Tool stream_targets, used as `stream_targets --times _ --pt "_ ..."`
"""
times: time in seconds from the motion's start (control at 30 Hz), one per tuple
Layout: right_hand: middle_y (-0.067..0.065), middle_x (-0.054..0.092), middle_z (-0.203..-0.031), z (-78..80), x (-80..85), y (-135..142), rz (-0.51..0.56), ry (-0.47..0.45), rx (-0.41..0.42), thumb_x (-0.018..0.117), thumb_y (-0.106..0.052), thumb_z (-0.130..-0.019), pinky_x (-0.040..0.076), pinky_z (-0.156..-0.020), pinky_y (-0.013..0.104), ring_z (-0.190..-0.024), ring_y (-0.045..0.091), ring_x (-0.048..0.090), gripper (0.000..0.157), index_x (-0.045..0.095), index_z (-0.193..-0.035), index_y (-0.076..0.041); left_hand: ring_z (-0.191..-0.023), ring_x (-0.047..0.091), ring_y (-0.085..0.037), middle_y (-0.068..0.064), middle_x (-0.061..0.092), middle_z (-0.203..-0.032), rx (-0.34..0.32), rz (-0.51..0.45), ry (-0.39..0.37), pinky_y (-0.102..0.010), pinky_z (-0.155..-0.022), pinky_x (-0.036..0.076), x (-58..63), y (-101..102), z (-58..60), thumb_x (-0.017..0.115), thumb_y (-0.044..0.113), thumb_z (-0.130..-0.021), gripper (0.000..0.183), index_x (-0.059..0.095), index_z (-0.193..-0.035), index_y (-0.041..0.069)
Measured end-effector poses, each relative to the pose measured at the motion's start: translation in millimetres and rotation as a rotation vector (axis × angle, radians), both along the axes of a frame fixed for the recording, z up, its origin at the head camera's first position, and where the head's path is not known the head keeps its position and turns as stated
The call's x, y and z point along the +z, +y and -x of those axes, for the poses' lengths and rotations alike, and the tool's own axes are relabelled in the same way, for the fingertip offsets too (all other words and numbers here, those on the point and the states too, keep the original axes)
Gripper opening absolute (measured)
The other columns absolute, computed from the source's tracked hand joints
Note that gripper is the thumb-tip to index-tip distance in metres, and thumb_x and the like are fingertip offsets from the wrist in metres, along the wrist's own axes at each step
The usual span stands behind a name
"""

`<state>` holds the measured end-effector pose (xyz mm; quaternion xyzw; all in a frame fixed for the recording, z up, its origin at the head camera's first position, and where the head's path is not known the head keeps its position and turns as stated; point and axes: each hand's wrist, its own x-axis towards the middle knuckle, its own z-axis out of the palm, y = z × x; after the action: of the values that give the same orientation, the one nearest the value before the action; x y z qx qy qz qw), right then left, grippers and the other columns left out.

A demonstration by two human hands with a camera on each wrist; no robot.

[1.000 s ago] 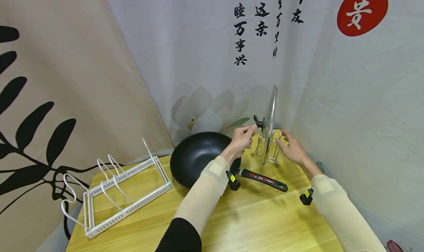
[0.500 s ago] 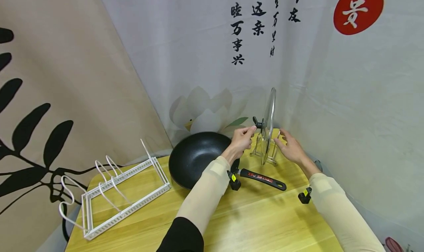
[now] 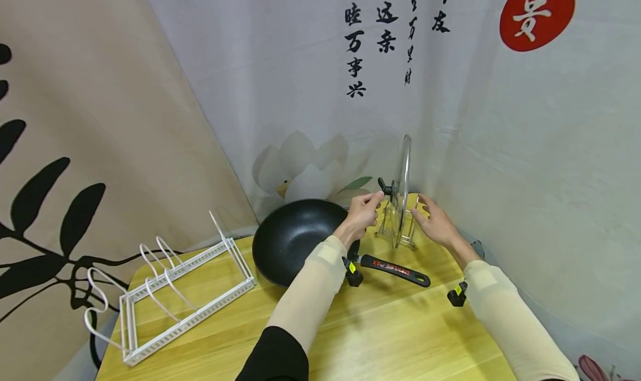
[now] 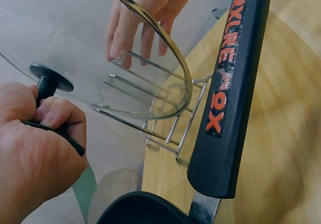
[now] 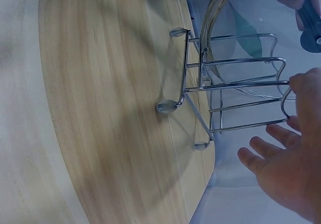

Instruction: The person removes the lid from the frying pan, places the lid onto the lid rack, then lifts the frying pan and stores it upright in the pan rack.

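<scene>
My left hand (image 3: 364,211) grips the black knob (image 4: 47,81) of a glass pot lid (image 3: 404,186) with a metal rim. The lid stands on edge, its lower rim between the wires of a small metal lid rack (image 5: 241,86) at the table's back right. With thumb and fingers on either side of an end loop, my right hand (image 3: 437,223) holds the rack at its top. In the right wrist view its other fingers are spread. A black wok (image 3: 300,236) lies left of the rack, partly behind my left forearm, its handle (image 3: 394,270) pointing right.
A white rack (image 3: 187,300) with several upright loops stands on the left of the wooden table (image 3: 380,331). Printed curtains (image 3: 300,64) hang close behind the table and along its right side.
The lid has sunk slightly in the metal rack, with my left hand still on its knob. My right hand stays at the rack. The head view has shifted a little.
</scene>
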<state>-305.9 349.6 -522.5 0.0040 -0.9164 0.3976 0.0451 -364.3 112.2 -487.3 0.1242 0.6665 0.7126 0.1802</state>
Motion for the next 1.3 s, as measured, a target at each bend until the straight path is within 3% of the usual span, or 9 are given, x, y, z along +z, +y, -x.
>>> stream_targets --times 0.27,0.4,0.63,0.9,1.3 --pt "0.021 0.023 -0.171 -0.3 3.1 0.3 0.0 -0.006 0.004 0.039 -0.06 -0.107 0.032 -0.119 0.07 -0.153 0.049 0.031 0.08 0.012 -0.167 -0.016 -0.047 0.025 -0.008 0.007 0.034 -0.058 0.018 0.006 -0.004 -0.028 -0.05 0.029 0.1 2.2 3.3 0.057 0.052 -0.103 0.046 0.054 -0.071 0.018" --pt "0.022 0.024 -0.17 -2.2 4.2 0.2 0.006 -0.003 -0.002 0.042 -0.056 -0.108 0.032 -0.119 0.069 -0.152 0.049 0.032 0.078 0.013 -0.167 -0.014 -0.049 0.028 -0.008 0.006 0.04 -0.062 0.02 0.013 -0.009 -0.03 -0.053 0.029 -0.5 3.8 5.2 0.057 0.049 -0.105 0.044 0.056 -0.076 0.015" --pt "0.024 0.024 -0.17 -2.0 5.5 -1.4 0.024 -0.006 0.006 0.043 -0.055 -0.108 0.032 -0.119 0.07 -0.152 0.05 0.033 0.078 0.014 -0.167 -0.013 -0.049 0.027 -0.008 0.006 0.04 -0.063 -0.014 0.045 -0.022 -0.025 -0.05 0.03 0.9 0.3 9.8 0.054 0.05 -0.105 0.042 0.06 -0.083 0.014" --pt "0.022 0.023 -0.171 -1.3 2.9 -1.3 0.034 -0.015 0.011 0.042 -0.059 -0.107 0.031 -0.12 0.069 -0.153 0.049 0.032 0.079 0.013 -0.167 -0.016 -0.051 0.028 -0.008 -0.001 0.05 -0.085 -0.081 0.065 -0.008 -0.024 -0.053 0.031 3.4 -5.3 14.7 0.047 0.041 -0.11 0.036 0.062 -0.089 0.017" --pt "0.02 0.022 -0.171 -1.7 2.6 -0.6 0.063 -0.021 0.028 0.042 -0.057 -0.107 0.03 -0.12 0.069 -0.154 0.05 0.03 0.078 0.011 -0.167 -0.019 -0.052 0.029 -0.007 0.003 0.051 -0.082 -0.089 0.086 -0.017 -0.026 -0.056 0.031 3.1 -6.5 24.3 0.045 0.041 -0.111 0.037 0.061 -0.089 0.016"
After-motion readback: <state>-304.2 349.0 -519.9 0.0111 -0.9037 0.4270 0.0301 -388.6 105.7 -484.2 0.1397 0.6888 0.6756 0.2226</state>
